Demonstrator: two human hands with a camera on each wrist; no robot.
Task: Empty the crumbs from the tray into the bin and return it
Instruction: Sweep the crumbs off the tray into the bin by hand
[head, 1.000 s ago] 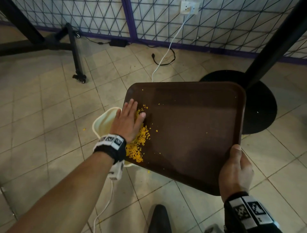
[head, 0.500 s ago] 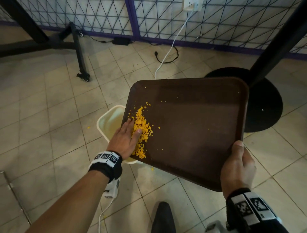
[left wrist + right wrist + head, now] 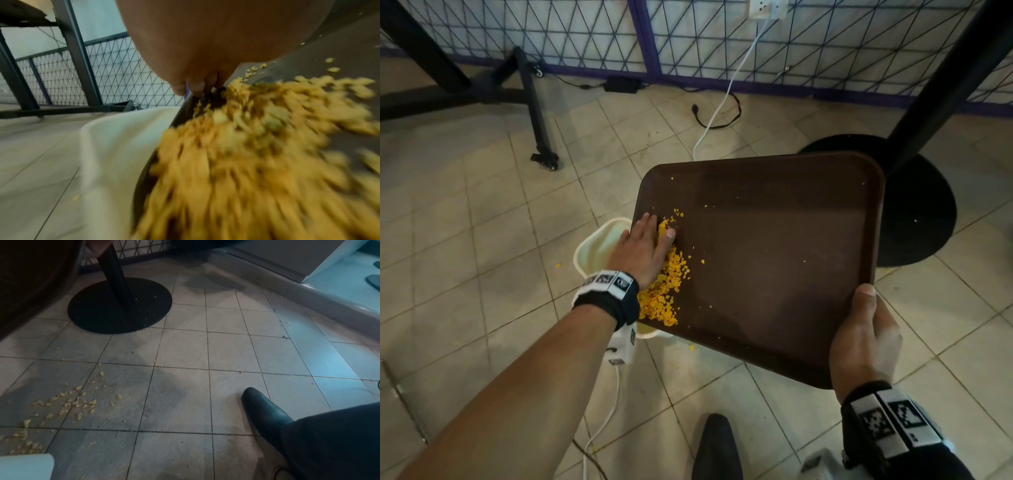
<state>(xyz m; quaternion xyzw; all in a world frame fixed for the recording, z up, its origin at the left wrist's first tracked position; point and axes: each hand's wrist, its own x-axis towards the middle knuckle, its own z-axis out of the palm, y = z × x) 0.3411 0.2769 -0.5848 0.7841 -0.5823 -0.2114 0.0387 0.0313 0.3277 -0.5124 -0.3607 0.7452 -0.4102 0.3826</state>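
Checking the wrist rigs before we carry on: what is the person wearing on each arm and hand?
Both forearms are bare, with no sleeves or gloves. The left hand has a black wrist strap topped with white blocks printed with black square codes, a white camera box under the wrist and a white cable hanging from it. The right hand has a matching black band with two coded blocks.

A round black table base [image 3: 914, 202] is sitting on the tiled floor [image 3: 465, 222], a white cable [image 3: 726, 92] is hanging from a wall socket [image 3: 765, 8], and a black shoe [image 3: 265, 412] is resting nearby.
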